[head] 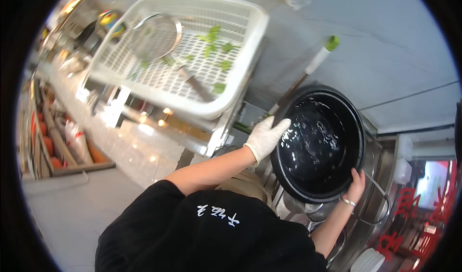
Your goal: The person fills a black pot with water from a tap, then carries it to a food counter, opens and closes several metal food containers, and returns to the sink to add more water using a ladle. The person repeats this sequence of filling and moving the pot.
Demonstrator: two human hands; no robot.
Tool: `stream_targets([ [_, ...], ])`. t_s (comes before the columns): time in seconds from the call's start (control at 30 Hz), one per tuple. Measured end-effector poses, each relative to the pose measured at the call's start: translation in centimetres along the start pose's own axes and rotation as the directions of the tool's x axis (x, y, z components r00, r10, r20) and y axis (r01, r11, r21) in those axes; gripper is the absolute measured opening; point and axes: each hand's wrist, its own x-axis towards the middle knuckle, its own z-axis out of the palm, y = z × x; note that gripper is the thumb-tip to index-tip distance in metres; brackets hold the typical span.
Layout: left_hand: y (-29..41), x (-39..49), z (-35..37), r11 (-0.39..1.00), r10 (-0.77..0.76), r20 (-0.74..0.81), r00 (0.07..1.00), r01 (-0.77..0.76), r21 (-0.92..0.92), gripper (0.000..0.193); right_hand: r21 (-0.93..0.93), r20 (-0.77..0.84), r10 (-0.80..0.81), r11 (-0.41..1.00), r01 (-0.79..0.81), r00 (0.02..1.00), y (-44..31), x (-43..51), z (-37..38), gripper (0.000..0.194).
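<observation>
I hold a round black plastic basin [317, 145] over the sink area, tipped at an angle, with shiny ripples inside that look like water. My left hand [265, 136], in a thin white glove, grips the rim on its left side, thumb over the edge. At the lower right, my right hand [356, 185], bare and with a bracelet at the wrist, holds the outer rim; some of its fingers are hidden beneath. Metal bowls [316, 212] show partly under the basin.
A white plastic basket [249, 62] with green leaves [213, 37] and a wood-handled strainer [158, 37] sits on a metal rack. A pole [317, 60] leans on the wall. A steel sink [386, 160] stands right, stacked plates [368, 261] lower right, a wooden crate [83, 169] far left.
</observation>
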Motion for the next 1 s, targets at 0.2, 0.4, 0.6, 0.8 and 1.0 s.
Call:
stream_targets([
  [0.2, 5.5, -14.9, -3.3, 0.992, -0.073, 0.04, 0.997, 0.077, -0.098, 0.043, 0.066, 0.211, -0.011, 0.998, -0.003, 0.978, -4.4, -10.3, -3.1, 0.035],
  [0.4, 5.1, -24.2, -8.2, 0.99, -0.091, 0.002, 0.996, 0.09, -0.111, 0.038, 0.004, 0.254, -0.003, 1.0, 0.002, 0.967, -6.8, -19.3, -3.5, 0.049],
  [0.6, 3.0, -30.8, -16.2, 0.952, -0.077, -0.048, 0.996, 0.059, -0.3, 0.035, 0.041, 0.424, -0.017, 0.999, 0.0, 0.906, -7.1, -26.1, 1.7, 0.051],
  [0.8, 4.3, -35.3, -28.4, 0.94, 0.015, -0.193, 0.981, -0.08, -0.332, 0.037, 0.001, 0.574, -0.073, 0.996, 0.088, 0.816, -6.6, -33.1, 12.9, 0.049],
  [1.0, 9.0, -41.0, -43.6, 0.898, 0.103, -0.409, 0.907, -0.262, -0.355, 0.032, 0.058, 0.727, -0.034, 0.998, -0.011, 0.686, -4.4, -42.0, 28.2, 0.049],
])
